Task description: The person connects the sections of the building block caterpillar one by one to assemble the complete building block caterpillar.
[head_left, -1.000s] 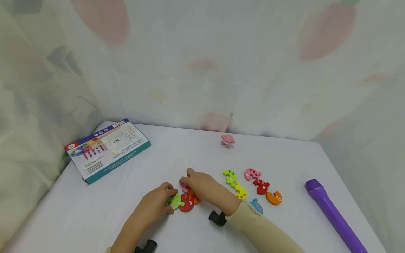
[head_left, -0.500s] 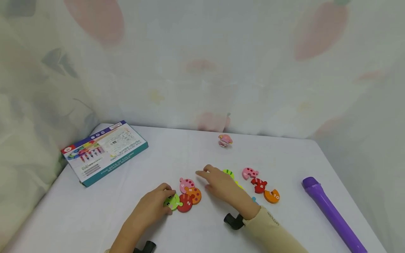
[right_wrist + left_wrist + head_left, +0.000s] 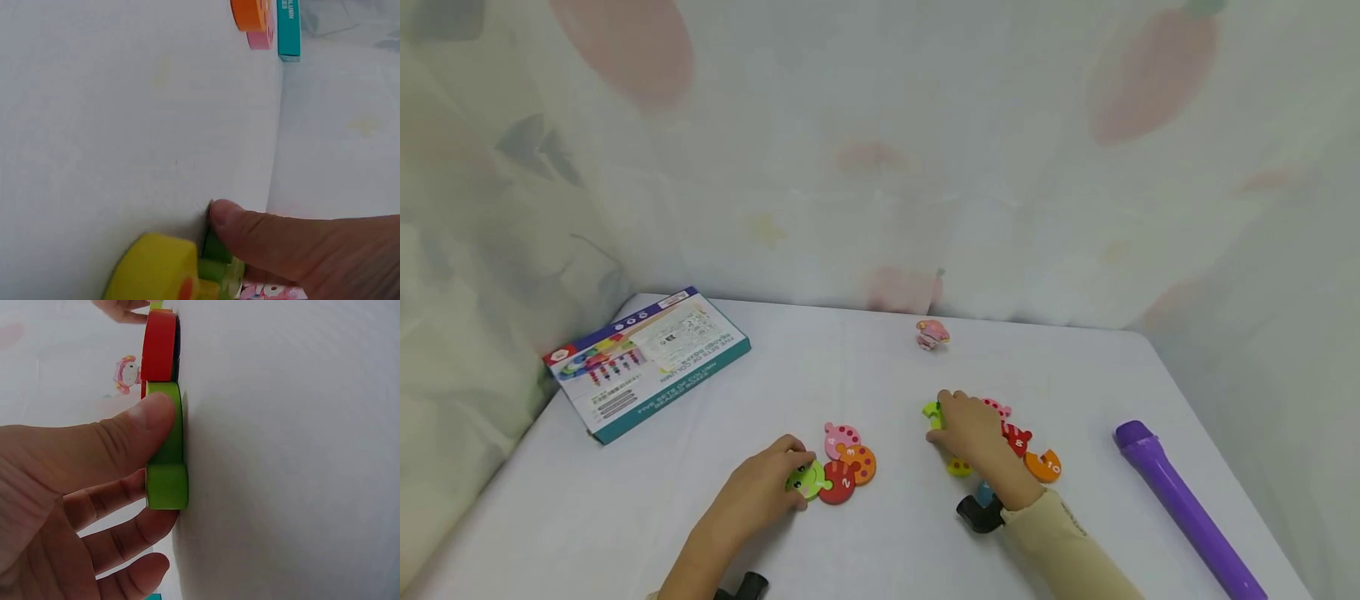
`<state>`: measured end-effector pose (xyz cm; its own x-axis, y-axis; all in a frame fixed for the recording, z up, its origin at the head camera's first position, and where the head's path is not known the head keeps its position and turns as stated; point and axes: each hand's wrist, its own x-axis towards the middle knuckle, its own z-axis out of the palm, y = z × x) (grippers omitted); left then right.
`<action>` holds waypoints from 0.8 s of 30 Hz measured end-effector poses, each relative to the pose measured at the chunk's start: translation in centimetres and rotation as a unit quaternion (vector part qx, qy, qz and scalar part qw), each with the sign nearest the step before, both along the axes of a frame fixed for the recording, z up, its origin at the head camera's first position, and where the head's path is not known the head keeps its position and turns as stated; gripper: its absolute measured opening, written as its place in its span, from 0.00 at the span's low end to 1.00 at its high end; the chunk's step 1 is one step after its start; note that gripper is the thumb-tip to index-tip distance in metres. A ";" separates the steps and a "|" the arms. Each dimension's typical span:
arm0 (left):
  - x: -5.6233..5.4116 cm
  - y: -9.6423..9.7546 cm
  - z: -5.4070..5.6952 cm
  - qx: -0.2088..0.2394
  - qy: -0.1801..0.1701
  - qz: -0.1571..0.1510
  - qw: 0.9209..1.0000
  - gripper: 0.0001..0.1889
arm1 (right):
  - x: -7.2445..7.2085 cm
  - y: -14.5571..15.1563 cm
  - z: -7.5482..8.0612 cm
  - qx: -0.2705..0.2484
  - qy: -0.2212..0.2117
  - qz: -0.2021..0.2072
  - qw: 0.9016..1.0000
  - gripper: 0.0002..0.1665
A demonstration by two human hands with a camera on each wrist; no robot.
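Observation:
In the head view, my left hand (image 3: 760, 487) holds the green smiling-face puzzle piece (image 3: 806, 481); the left wrist view shows the thumb along its edge. Joined to that piece is a red piece marked 2 (image 3: 838, 482), then an orange piece marked 3 (image 3: 859, 463) and a pink piece marked 4 (image 3: 842, 439). Farther right, my right hand (image 3: 973, 432) grips a green striped puzzle piece (image 3: 932, 414) by its edges, largely covering it. In the right wrist view, the thumb presses its side, close to a yellow piece (image 3: 153, 269).
Right of that hand lie pink (image 3: 997, 407), red (image 3: 1018, 440) and orange (image 3: 1044, 466) pieces; a blue one (image 3: 985, 493) is partly hidden. A cardboard box (image 3: 647, 362) lies back left, a small pink figurine (image 3: 932, 334) stands behind, and a purple stick-like object (image 3: 1187, 508) lies right.
My right hand has left the pink piece marked 4, moved right, and taken hold of the green striped piece. The left hand stays on the green face piece.

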<state>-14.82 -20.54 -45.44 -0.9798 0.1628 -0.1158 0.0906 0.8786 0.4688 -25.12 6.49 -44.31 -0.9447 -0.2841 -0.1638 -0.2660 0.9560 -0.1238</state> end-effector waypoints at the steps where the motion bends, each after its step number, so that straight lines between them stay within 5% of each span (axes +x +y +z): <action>1: 0.0 0.0 0.0 0.000 0.000 -0.001 1.000 0.28 | 0.0 -0.1 -0.1 -0.006 -0.001 0.008 1.000 0.35; 10: 0.1 -0.1 0.0 0.006 -0.004 -0.003 1.000 0.27 | -0.1 -3.0 -0.3 -0.066 0.000 0.130 0.989 0.27; 16: 0.2 0.0 0.1 0.010 -0.008 -0.010 1.000 0.27 | -0.2 -6.2 1.0 -0.103 0.011 0.201 0.974 0.25; 24: 0.1 -0.1 0.2 0.012 0.000 -0.013 1.000 0.27 | -0.4 -9.7 1.8 -0.067 0.008 0.287 0.955 0.27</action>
<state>-14.71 -20.60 -45.19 -0.9754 0.1901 -0.1118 0.1125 0.8649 0.4892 -25.48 -3.22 -42.51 -0.6286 -0.7740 -0.0762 -0.7449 0.6273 -0.2273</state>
